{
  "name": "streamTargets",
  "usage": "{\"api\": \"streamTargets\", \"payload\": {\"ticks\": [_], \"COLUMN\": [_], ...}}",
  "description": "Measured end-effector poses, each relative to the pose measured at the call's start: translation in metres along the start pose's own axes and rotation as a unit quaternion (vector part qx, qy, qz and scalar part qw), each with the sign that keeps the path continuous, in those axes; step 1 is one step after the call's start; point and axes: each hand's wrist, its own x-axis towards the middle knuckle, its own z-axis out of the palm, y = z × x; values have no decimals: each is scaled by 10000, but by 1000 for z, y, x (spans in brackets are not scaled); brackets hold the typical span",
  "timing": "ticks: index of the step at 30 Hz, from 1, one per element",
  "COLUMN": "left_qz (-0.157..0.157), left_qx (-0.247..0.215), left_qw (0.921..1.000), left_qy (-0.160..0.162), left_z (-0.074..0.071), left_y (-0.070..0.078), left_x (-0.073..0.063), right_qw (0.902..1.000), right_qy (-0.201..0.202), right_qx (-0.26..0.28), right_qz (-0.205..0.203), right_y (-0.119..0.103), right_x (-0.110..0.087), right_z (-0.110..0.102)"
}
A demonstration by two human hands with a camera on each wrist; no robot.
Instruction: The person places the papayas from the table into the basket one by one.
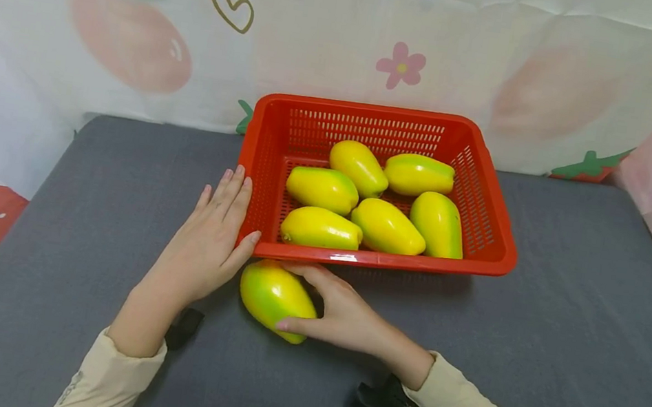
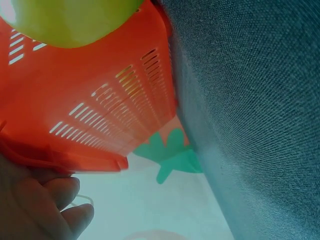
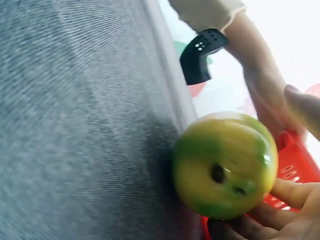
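Note:
My left hand (image 1: 201,245) lies along the left side of the red basket (image 1: 257,159), fingers nearly straight, thumb at its front corner. In the left wrist view, two fingertips (image 2: 75,215) show beside the rim. On the cloth in front of the basket is a yellow-green papaya (image 1: 275,297). My right hand (image 1: 344,314) curls round it from the right, its thumb at the near side and fingers at the far side. The right wrist view shows the papaya (image 3: 225,165) end-on, dark spot outward, with fingertips under it. Several similar papayas (image 1: 322,229) lie inside the basket.
Grey cloth (image 1: 564,334) covers the table. Behind the basket hangs a printed white curtain (image 1: 324,36) with fruit and flowers. Black devices (image 1: 380,399) are strapped at both wrists.

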Motion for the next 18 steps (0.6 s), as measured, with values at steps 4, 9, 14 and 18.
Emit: {"api": "streamTargets", "payload": {"ticks": [4, 9, 14, 18], "left_qz": [11, -12, -7, -14], "left_qx": [-15, 6, 7, 1], "left_qw": [10000, 10000, 10000, 10000], "left_qy": [4, -5, -8, -11], "left_z": [0, 0, 1, 1], "left_y": [0, 0, 0, 0], "left_x": [0, 0, 0, 0], "right_qw": [10000, 10000, 9999, 9999], "right_qy": [6, 41, -1, 44], "right_qx": [-32, -43, -25, -83], "right_qz": [29, 77, 160, 125], "right_y": [3, 5, 6, 8], "right_x": [1, 1, 1, 2], "right_z": [3, 6, 9, 10]}}
